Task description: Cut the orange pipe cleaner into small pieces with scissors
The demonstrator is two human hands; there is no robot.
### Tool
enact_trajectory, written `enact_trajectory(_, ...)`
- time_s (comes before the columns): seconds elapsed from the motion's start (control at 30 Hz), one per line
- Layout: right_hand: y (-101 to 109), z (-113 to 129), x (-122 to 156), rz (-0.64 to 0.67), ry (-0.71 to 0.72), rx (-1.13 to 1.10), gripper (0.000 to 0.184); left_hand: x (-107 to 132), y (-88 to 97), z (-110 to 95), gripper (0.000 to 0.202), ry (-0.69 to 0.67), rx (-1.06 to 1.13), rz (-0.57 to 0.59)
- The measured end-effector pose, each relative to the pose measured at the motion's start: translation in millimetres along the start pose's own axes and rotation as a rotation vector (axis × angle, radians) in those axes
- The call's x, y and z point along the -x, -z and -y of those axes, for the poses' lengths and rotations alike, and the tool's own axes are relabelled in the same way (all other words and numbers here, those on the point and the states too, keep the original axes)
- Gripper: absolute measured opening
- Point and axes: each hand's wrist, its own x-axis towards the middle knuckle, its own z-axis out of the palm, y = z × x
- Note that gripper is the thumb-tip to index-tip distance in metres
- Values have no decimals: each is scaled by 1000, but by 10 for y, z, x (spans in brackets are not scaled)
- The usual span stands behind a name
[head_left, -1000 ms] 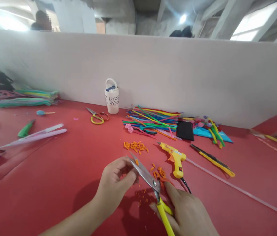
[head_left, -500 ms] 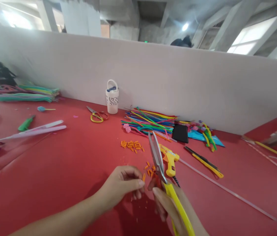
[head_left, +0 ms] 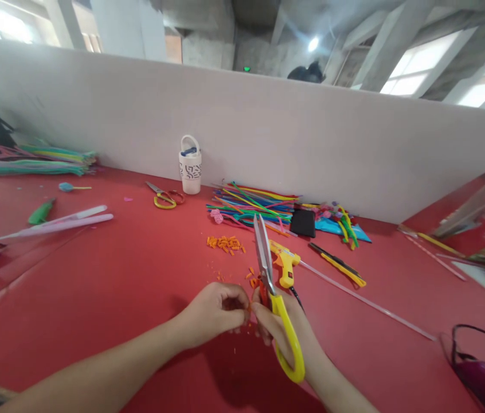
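Observation:
My left hand [head_left: 216, 310] is closed in a pinch, with a small orange piece [head_left: 250, 308] at its fingertips. My right hand [head_left: 288, 321] meets it there, its thumb and finger at the same piece. Across the right palm lie scissors [head_left: 263, 252] with a yellow and a red handle; their blades point up and look nearly closed. A few loose orange pieces [head_left: 253, 281] rest just behind the hands, partly covered by the scissors. Farther back is a pile of short orange pieces [head_left: 225, 244]. Tiny orange crumbs are scattered on the red table [head_left: 148, 258].
A yellow glue gun [head_left: 286, 265] lies right of the scissors, with a clear stick [head_left: 367, 300] behind it. Colourful pipe cleaners [head_left: 251, 203], a black box [head_left: 303, 222] and a white cup [head_left: 190, 172] stand by the partition. Another pair of scissors [head_left: 165, 199] lies left.
The hands have come together, and the right fingers now reach the orange piece at the left fingertips. The scissors have turned more upright. The view has swung slightly right.

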Motion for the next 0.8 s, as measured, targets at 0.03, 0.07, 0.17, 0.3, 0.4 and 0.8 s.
enact_trajectory(0.03,-7,5,-1,-22,4,20,17,2,-10,-1,5,-2,-14,-14)
enact_trajectory(0.07,-12,9,-4,-34,12,32,16,2,-20,3,3,-1,-20,-27)
enact_trajectory(0.17,-9,-2,-15,-63,51,67,10,-14,-38,44,2,18,2,-53)
enact_trajectory(0.3,10,-85,-47,-134,123,157,4,-36,-41,93,2,63,83,-56)
enact_trajectory(0.4,8,-154,-65,-63,162,180,8,-41,-39,100,3,120,121,-9)
enact_trajectory(0.8,407,102,-153,0,161,546,11,-199,205,-212,10,-57,279,-255)
